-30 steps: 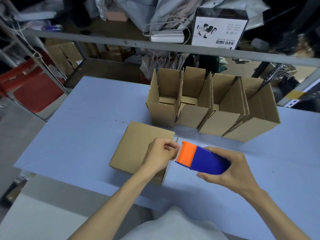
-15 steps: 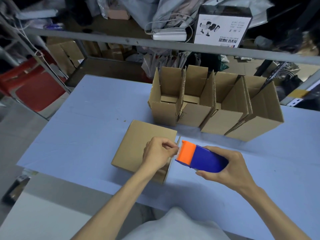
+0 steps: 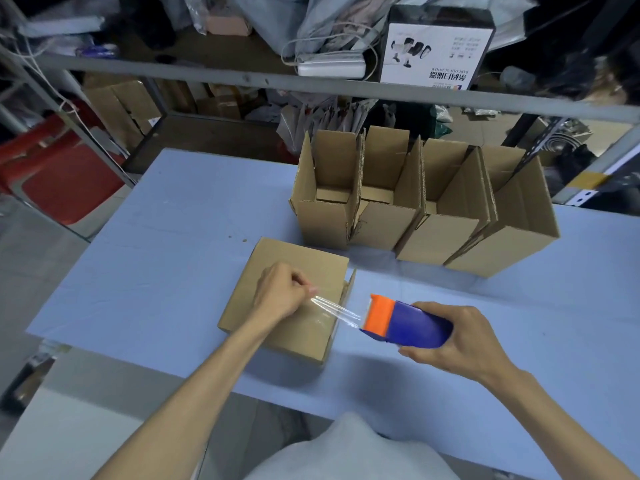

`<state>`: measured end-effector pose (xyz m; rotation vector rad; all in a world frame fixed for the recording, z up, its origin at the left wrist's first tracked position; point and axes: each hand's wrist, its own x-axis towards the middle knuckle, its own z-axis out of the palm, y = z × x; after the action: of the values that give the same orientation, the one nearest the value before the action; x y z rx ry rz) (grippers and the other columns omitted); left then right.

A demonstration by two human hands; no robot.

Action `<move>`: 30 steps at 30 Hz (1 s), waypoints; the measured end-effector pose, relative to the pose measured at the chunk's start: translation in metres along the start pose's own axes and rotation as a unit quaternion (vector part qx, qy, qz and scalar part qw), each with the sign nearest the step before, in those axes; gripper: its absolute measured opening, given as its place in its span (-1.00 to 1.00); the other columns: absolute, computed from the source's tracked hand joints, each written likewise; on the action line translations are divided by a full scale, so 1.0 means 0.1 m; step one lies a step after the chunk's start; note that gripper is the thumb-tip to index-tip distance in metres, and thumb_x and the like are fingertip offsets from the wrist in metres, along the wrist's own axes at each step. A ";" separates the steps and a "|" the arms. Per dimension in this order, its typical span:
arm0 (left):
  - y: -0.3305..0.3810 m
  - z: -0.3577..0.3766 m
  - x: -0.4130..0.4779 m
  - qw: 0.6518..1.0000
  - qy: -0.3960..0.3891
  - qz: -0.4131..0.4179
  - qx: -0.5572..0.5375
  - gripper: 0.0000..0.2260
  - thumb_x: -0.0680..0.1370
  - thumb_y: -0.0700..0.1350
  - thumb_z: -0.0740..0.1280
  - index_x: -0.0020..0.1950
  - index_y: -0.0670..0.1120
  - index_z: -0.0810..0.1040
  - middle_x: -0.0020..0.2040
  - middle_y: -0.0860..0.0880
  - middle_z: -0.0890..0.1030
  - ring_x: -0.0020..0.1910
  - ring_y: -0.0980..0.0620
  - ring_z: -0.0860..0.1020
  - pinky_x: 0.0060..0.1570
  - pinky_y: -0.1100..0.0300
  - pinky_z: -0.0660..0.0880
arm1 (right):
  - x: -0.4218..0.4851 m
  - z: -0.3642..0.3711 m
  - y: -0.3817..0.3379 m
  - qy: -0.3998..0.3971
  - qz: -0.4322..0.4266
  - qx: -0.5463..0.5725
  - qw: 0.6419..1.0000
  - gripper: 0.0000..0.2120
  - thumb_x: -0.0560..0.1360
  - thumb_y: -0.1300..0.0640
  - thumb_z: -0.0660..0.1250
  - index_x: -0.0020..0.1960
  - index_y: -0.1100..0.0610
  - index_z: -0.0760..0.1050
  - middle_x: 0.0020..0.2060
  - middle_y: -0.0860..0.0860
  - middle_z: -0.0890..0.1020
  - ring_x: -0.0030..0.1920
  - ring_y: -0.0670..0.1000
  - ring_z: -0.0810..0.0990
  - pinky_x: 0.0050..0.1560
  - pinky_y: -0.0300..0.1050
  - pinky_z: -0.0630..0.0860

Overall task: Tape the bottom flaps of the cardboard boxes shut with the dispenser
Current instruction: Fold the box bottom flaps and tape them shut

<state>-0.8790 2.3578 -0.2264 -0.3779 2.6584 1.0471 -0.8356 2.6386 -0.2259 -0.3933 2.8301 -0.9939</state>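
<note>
Head view: the left hand [image 3: 280, 296] pinches the end of a clear tape strip [image 3: 336, 311] above the flap-side-up cardboard box [image 3: 298, 258] on the blue bench [image 3: 156, 254]. At its 3 o'clock, the right hand [image 3: 460, 344] grips the blue-and-orange dispenser [image 3: 408, 323]. Four open boxes [image 3: 415, 230] stand in a row at 1 o'clock, near it.

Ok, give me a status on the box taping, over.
Left hand pinches tape above closed box. Right hand grips dispenser, tape stretched between. Not yet stuck down. Four open boxes behind, clear of the work.
</note>
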 end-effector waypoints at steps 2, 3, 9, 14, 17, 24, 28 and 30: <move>-0.02 -0.01 0.03 1.000 -0.008 0.014 0.012 -0.85 0.41 -0.11 0.50 -0.34 -0.02 0.60 -0.47 0.12 0.52 -0.26 0.01 0.59 -0.25 0.27 0.36 | 0.00 -0.01 0.07 0.013 0.001 -0.030 0.999 -0.44 0.07 -0.34 0.44 -0.01 -0.10 0.61 -0.28 -0.26 0.64 -0.31 -0.16 0.59 -0.32 -0.22 0.52; -0.02 0.01 0.03 1.000 -0.001 0.019 0.010 -0.87 0.41 -0.11 0.50 -0.31 -0.04 0.61 -0.46 0.10 0.54 -0.27 0.02 0.59 -0.26 0.26 0.36 | 0.03 0.00 0.08 0.010 0.008 -0.043 0.999 -0.44 0.07 -0.34 0.44 -0.01 -0.10 0.61 -0.29 -0.25 0.63 -0.32 -0.15 0.58 -0.32 -0.25 0.49; -0.03 0.17 0.08 0.998 0.041 0.045 -0.013 -0.91 0.39 -0.13 0.53 -0.23 -0.09 0.65 -0.43 0.08 0.57 -0.36 0.14 0.53 -0.33 0.29 0.33 | 0.16 0.06 0.18 -0.005 0.048 -0.067 0.997 -0.41 0.06 -0.35 0.42 0.02 -0.10 0.61 -0.29 -0.25 0.60 -0.32 -0.14 0.52 -0.34 -0.36 0.36; -0.07 0.25 0.07 0.997 0.055 0.054 0.015 -0.91 0.38 -0.10 0.54 -0.22 -0.06 0.66 -0.43 0.08 0.56 -0.34 0.14 0.53 -0.33 0.29 0.33 | 0.15 0.12 0.21 -0.015 0.054 -0.070 0.996 -0.40 0.07 -0.33 0.43 0.05 -0.10 0.60 -0.25 -0.26 0.60 -0.30 -0.15 0.51 -0.33 -0.38 0.33; -0.07 0.27 0.07 0.995 0.064 0.065 0.032 -0.92 0.41 -0.10 0.52 -0.20 -0.07 0.66 -0.39 0.04 0.61 -0.28 0.06 0.57 -0.25 0.22 0.39 | 0.15 0.15 0.21 -0.014 0.061 -0.075 0.995 -0.44 0.10 -0.23 0.54 0.06 -0.08 0.61 -0.20 -0.19 0.66 -0.27 -0.09 0.54 -0.30 -0.25 0.40; -0.11 0.33 0.09 0.994 0.074 0.077 0.035 -0.89 0.41 -0.10 0.52 -0.18 -0.10 0.65 -0.34 -0.02 0.63 -0.24 -0.03 0.59 -0.17 0.09 0.50 | 0.20 0.18 0.22 -0.032 0.057 -0.073 0.995 -0.45 0.12 -0.24 0.50 0.07 -0.08 0.59 -0.18 -0.18 0.65 -0.23 -0.08 0.55 -0.29 -0.26 0.42; -0.07 0.36 0.10 0.986 0.066 0.088 0.128 -0.76 0.46 -0.06 0.48 0.00 -0.15 0.54 -0.17 -0.11 0.65 -0.12 -0.20 0.58 -0.15 0.03 0.46 | 0.24 0.19 0.24 -0.043 0.049 -0.079 0.995 -0.44 0.16 -0.24 0.53 0.10 -0.07 0.56 -0.13 -0.15 0.66 -0.19 -0.08 0.56 -0.29 -0.28 0.42; -0.03 0.35 0.13 0.975 0.063 0.079 0.198 -0.62 0.46 0.02 0.47 0.13 -0.15 0.45 -0.03 -0.14 0.62 -0.05 -0.24 0.56 -0.13 0.01 0.43 | 0.25 0.20 0.24 -0.050 0.050 -0.084 0.994 -0.46 0.17 -0.24 0.53 0.08 -0.07 0.55 -0.14 -0.15 0.66 -0.18 -0.07 0.57 -0.27 -0.24 0.46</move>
<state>-0.8854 2.3779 -0.2576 -0.1554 2.9595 0.5205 -0.8602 2.6380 -0.2569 -0.3044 2.8192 -0.7007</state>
